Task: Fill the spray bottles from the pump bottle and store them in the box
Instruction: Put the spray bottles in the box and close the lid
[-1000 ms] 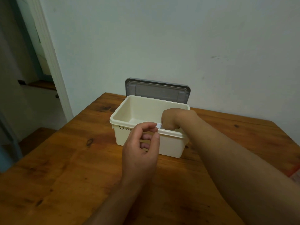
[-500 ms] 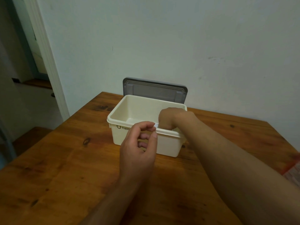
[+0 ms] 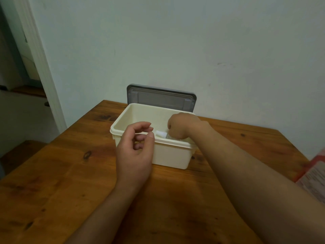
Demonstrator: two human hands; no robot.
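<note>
A cream plastic box [image 3: 172,155] stands open on the wooden table, its grey lid [image 3: 161,97] leaning upright against the wall behind it. My right hand [image 3: 182,125] reaches down inside the box at its near right corner, closed on a small spray bottle [image 3: 161,134] whose white cap shows just above the front rim. My left hand [image 3: 135,148] hovers in front of the box's near wall with its fingers curled loosely apart and nothing in them. No pump bottle is in view.
The wooden table [image 3: 70,182] runs to the wall at the back. A red and white packet [image 3: 314,173] lies at the table's right edge. A white door frame [image 3: 40,55] and a doorway are at the left.
My right hand has sunk a little deeper into the box and the bottle's white cap now shows more. My left hand has opened slightly and drifted left.
</note>
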